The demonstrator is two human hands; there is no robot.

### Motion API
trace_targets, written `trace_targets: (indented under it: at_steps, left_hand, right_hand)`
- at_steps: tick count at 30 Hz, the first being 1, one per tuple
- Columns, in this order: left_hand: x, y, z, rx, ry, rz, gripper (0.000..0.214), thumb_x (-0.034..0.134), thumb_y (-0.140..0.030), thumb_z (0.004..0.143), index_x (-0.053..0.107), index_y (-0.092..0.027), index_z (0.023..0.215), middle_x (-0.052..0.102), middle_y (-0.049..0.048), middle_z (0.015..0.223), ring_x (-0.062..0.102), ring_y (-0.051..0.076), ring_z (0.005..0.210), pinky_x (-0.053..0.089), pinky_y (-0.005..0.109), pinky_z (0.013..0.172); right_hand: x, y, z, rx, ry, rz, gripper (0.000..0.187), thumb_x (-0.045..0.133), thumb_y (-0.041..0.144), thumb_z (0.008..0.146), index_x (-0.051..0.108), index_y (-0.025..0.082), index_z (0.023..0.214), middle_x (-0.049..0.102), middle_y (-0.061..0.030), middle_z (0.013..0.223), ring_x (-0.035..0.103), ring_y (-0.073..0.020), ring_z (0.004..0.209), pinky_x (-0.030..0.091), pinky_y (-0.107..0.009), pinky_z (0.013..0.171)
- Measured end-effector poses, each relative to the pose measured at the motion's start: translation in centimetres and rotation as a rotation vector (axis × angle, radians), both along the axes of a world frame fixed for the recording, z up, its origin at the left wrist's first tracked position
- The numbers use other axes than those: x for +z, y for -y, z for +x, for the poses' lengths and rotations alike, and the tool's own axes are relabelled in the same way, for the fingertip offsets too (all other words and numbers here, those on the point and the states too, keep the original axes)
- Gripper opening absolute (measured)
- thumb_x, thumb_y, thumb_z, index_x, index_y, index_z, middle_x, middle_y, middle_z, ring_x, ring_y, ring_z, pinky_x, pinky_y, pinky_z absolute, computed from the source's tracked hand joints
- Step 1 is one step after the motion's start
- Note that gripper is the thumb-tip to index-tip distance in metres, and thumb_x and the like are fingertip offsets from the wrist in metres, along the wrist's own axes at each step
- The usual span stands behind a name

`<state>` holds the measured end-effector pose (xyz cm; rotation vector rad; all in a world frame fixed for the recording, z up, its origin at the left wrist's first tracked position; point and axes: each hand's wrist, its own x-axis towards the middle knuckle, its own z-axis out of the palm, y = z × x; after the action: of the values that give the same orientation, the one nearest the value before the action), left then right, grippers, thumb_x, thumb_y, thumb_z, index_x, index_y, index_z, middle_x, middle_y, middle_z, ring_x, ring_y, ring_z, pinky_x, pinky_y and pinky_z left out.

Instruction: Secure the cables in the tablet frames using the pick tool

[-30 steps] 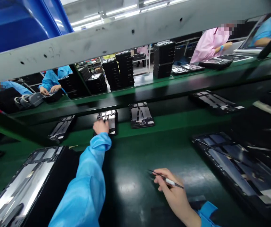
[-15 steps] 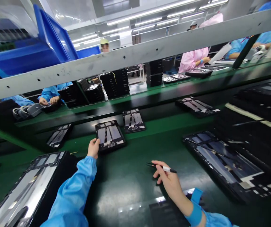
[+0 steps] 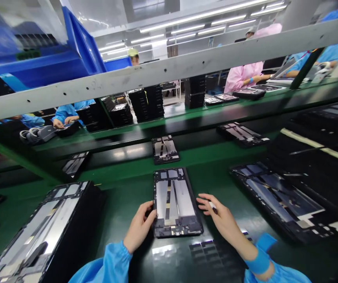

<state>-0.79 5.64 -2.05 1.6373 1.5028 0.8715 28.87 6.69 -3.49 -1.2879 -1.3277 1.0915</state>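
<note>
An opened tablet [image 3: 185, 196] with bare metal plates, dark ribbon cables and a circuit board lies in front of me, long side pointing away. My left hand [image 3: 141, 226] grips its left edge, thumb on top. Close to the right edge is my right hand [image 3: 220, 216], its fingers bent around a pair of tweezers [image 3: 212, 206]; only part of their white-and-black body shows, the tips being hidden. Whether the right fingertips touch the tablet I cannot tell. Beyond the tablet sits a second opened tablet [image 3: 165, 148] on the green surface.
A thick stack topped by an opened tablet [image 3: 48, 220] stands at my left, and another opened tablet [image 3: 280, 204] lies at right. Across the bench runs a metal rail [image 3: 183, 65]. Blue bins [image 3: 83, 43] sit at upper left. Co-workers' hands [image 3: 65, 122] are busy beyond.
My left hand has brought the tablet from the back left to the middle in front of me and straightened it. My right hand has moved slightly right, beside it, tweezers still held.
</note>
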Motion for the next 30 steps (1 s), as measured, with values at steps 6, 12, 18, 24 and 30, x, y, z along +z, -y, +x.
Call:
trace_targets:
  at_steps: [6, 12, 18, 24, 30]
  left_hand:
    - [0.3, 2.5, -1.1, -0.260, -0.259, 0.040, 0.071, 0.071, -0.024, 0.075, 0.046, -0.025, 0.141, 0.061, 0.0020, 0.098, 0.061, 0.014, 0.075, 0.052, 0.025, 0.067]
    - [-0.7, 4.2, 2.4, -0.155, -0.351, 0.085, 0.060, 0.064, -0.023, 0.083, 0.045, -0.022, 0.140, 0.060, 0.0037, 0.102, 0.060, 0.012, 0.066, 0.053, 0.027, 0.070]
    - [1.1, 4.2, 2.5, -0.176, -0.445, 0.176, 0.057, 0.072, -0.039, 0.081, 0.051, -0.021, 0.131, 0.062, 0.0072, 0.114, 0.064, 0.017, 0.077, 0.055, 0.031, 0.072]
    - [0.9, 4.0, 4.1, -0.281, -0.382, 0.372, 0.017, 0.065, -0.033, 0.089, 0.068, -0.024, 0.103, 0.069, 0.0022, 0.091, 0.065, 0.016, 0.083, 0.052, 0.026, 0.076]
    - [-1.1, 3.7, 4.9, -0.160, -0.195, 0.382, 0.008, 0.067, -0.023, 0.085, 0.072, -0.024, 0.091, 0.072, 0.0005, 0.080, 0.065, 0.014, 0.069, 0.048, 0.023, 0.067]
  right_hand:
    - [0.1, 2.7, 1.4, 0.244, 0.322, 0.034, 0.052, 0.077, 0.024, 0.066, 0.066, 0.027, 0.117, 0.067, -0.0086, 0.129, 0.066, -0.0303, 0.114, 0.052, -0.042, 0.096]
    - [-0.1, 2.5, 2.7, 0.173, 0.342, 0.044, 0.030, 0.071, 0.028, 0.071, 0.069, 0.026, 0.101, 0.072, -0.0074, 0.119, 0.071, -0.0302, 0.102, 0.056, -0.040, 0.087]
    - [2.4, 2.4, 3.4, 0.153, 0.378, 0.026, 0.037, 0.070, 0.036, 0.076, 0.067, 0.026, 0.111, 0.076, -0.0068, 0.108, 0.071, -0.0301, 0.103, 0.057, -0.041, 0.086]
    - [2.7, 2.1, -1.8, 0.355, 0.355, 0.163, 0.022, 0.065, 0.034, 0.078, 0.075, 0.030, 0.098, 0.079, -0.0041, 0.097, 0.074, -0.0291, 0.090, 0.059, -0.038, 0.081]
    - [-0.2, 1.1, -5.5, 0.472, 0.327, 0.239, 0.022, 0.060, 0.026, 0.077, 0.075, 0.030, 0.092, 0.078, -0.0043, 0.089, 0.074, -0.0290, 0.083, 0.060, -0.036, 0.075]
